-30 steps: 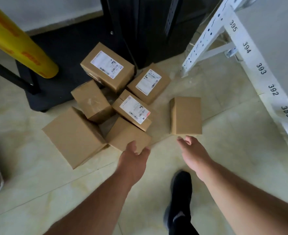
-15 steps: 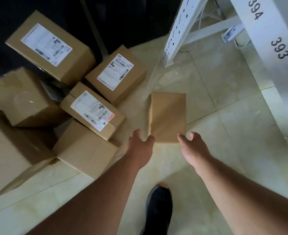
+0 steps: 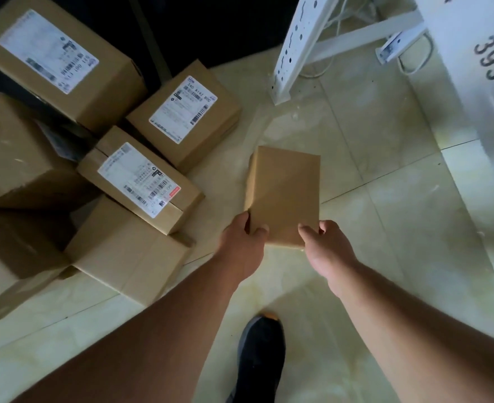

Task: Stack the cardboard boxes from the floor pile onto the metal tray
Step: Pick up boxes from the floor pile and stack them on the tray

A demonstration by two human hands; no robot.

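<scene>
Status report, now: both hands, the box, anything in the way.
Left hand and right hand grip the near end of the lone plain box, which is on the floor. Pile of boxes close on its left. Metal tray not in view.

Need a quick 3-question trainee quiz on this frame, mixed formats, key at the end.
1. True or false: the plain brown cardboard box that stands apart from the pile carries a white shipping label on its top face.
2. Multiple choice: which hands touch that box? A) left hand only B) right hand only C) both
3. Fill in: the number printed on the white metal shelf frame reads ___.

Key: 1 false, its visible top is bare. 2 C, both hands have their fingers at its near corners. 3 393.
</scene>
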